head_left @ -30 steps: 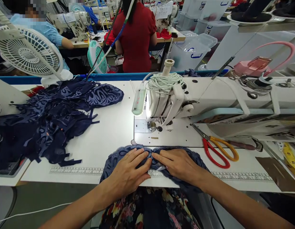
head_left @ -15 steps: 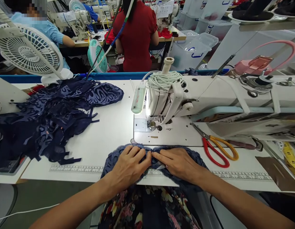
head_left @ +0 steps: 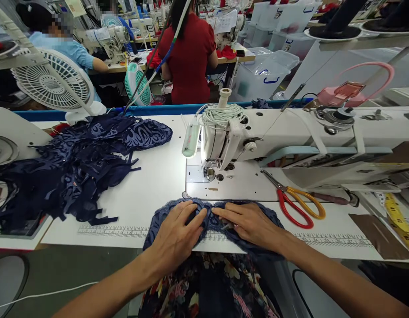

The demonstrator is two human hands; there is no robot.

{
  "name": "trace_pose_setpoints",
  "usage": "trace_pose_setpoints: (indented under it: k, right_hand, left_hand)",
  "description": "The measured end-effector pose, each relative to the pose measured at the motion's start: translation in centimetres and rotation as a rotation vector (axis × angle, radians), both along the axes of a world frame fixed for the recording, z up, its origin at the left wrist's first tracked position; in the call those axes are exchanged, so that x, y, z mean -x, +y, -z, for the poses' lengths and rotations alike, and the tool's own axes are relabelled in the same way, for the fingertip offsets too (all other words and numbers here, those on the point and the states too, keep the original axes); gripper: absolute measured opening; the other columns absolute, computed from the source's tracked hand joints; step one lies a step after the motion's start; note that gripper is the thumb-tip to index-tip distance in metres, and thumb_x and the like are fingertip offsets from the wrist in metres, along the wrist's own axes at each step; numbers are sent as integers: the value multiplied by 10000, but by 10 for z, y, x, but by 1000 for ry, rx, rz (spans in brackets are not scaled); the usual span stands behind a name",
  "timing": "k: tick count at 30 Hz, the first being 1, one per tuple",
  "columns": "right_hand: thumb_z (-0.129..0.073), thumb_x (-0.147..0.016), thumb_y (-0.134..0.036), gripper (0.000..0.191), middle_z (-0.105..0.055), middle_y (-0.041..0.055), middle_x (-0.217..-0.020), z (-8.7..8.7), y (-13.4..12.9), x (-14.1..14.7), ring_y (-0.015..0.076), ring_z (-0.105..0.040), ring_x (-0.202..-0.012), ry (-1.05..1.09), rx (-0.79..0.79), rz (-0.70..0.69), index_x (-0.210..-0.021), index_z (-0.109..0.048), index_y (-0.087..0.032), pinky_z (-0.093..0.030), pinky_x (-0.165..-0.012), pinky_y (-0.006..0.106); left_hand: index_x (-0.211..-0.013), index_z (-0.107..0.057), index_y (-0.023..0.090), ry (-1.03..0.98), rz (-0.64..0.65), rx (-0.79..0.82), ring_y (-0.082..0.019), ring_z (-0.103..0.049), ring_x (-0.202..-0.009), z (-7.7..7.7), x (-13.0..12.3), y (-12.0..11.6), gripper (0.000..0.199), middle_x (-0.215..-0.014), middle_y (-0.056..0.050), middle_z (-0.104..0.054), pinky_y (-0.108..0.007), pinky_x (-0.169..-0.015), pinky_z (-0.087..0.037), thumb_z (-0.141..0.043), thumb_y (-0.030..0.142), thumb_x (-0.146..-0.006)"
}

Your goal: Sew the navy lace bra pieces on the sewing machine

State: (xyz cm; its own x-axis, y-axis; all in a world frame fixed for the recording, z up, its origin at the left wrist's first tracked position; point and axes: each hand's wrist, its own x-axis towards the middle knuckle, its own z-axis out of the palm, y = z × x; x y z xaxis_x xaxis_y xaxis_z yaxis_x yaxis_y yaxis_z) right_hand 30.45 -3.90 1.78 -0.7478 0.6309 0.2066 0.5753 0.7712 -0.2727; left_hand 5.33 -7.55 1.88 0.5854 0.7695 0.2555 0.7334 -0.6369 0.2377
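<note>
A navy lace bra (head_left: pixel 174 207) lies at the table's front edge, its two cups side by side and meeting in the middle. My left hand (head_left: pixel 178 227) rests on the left cup with its fingers stretched out. Over the right cup, my right hand (head_left: pixel 251 223) reaches toward the centre join, index finger extended. Beneath its fingers shows the tip of a small grey pointed tool (head_left: pixel 227 226), mostly hidden by the hand. Just beyond the bra are the presser foot and needle area of a white sewing machine (head_left: pixel 280 128).
Scissors (head_left: pixel 299 205) with red and yellow handles lie at right, near a yellow tape measure (head_left: pixel 395 216). Left is a heap of navy lace pieces (head_left: pixel 78 172) with straps. A printed ruler (head_left: pixel 333 239) runs along the table edge. A white fan (head_left: pixel 55 81) and co-workers are behind.
My left fingers have lifted and spread slightly from the centre join; the gap between both hands' fingertips is a little wider. The view has shifted slightly. The bra stays in about the same place.
</note>
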Motion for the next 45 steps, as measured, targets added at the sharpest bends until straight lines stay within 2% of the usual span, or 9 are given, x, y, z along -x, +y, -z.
trace_pose_setpoints:
  k: [3, 6, 12, 15, 18, 21, 26, 32, 45]
  right_hand:
    - [-370, -826, -4, 509, -606, 49, -898, 3, -10, -2, 131, -567, -700, 63, -5, 22, -1284, -517, -171, -399, -544, 224]
    - [-349, -819, 23, 530, -592, 34, -854, 9, -13, -5, 128, -544, -639, -11, -76, -1, -1256, -547, -201, -357, -495, 226]
    - [-413, -753, -4, 555, -612, 43, -940, 2, -4, -8, 133, -591, -736, 84, 28, -8, -1248, -559, -209, -432, -581, 223]
    - [-445, -848, -74, 401, -636, 43, -960, -4, 9, -12, 140, -623, -775, 176, -34, 246, -1188, -597, -223, -459, -634, 231]
    - [-512, -926, -316, 278, -664, 72, -980, -4, 35, -18, 203, -640, -770, 21, -105, 566, -1160, -619, -209, -452, -627, 295]
    - [-477, -946, -445, 376, -664, 122, -995, -6, 56, -20, 283, -628, -835, -200, -100, 655, -1169, -608, -173, -429, -633, 346]
    - [-452, -970, -344, 272, -647, 171, -1023, -18, 44, 4, 322, -556, -950, -156, -255, 585, -1034, -627, -146, -363, -799, 433]
    - [-606, -913, -348, 180, -625, -1, -845, -12, 31, 35, 188, -545, -832, 65, 199, 379, -820, -524, -217, -336, -746, 319]
    - [-658, -861, -383, 236, -597, 0, -875, -15, 43, 38, 200, -530, -890, 33, 289, 335, -816, -494, -219, -303, -753, 312]
  left_hand:
    - [-1410, -425, 171, -44, -63, 85, -296, -390, -1340, 6, 6, -11, 453, -1384, -147, -467, -489, -1101, -398, -435, 178, -958]
    - [-1414, -421, 179, -30, 25, 139, -308, -360, -1361, 10, 23, 2, 456, -1425, -146, -427, -530, -1134, -349, -456, 236, -963]
    - [-1383, -449, 185, 10, 124, 114, -280, -395, -1343, -6, 33, 26, 412, -1405, -115, -476, -507, -1135, -367, -453, 231, -974]
    - [-1363, -467, 122, -27, 69, -4, -274, -423, -1326, -9, 8, 6, 395, -1360, -131, -531, -473, -1128, -388, -438, 206, -977]
    - [-1348, -484, 79, -47, 56, -58, -283, -505, -1253, 0, -16, -12, 447, -1310, -154, -577, -465, -1097, -427, -473, 327, -977]
    - [-1320, -513, 62, -53, 49, -103, -289, -549, -1205, 14, -27, -18, 494, -1258, -157, -618, -486, -1084, -436, -486, 404, -965]
    - [-1298, -542, 70, -39, 51, -164, -277, -564, -1183, 20, -27, -13, 462, -1227, -132, -644, -503, -1100, -416, -488, 389, -968]
    - [-1272, -563, 50, -15, 41, -196, -271, -573, -1167, 17, -31, -14, 397, -1177, -134, -662, -494, -1099, -420, -503, 296, -966]
    - [-1249, -583, 77, 24, 41, -222, -274, -544, -1219, 24, -33, -16, 352, -1196, -138, -648, -558, -1184, -245, -508, 147, -913]
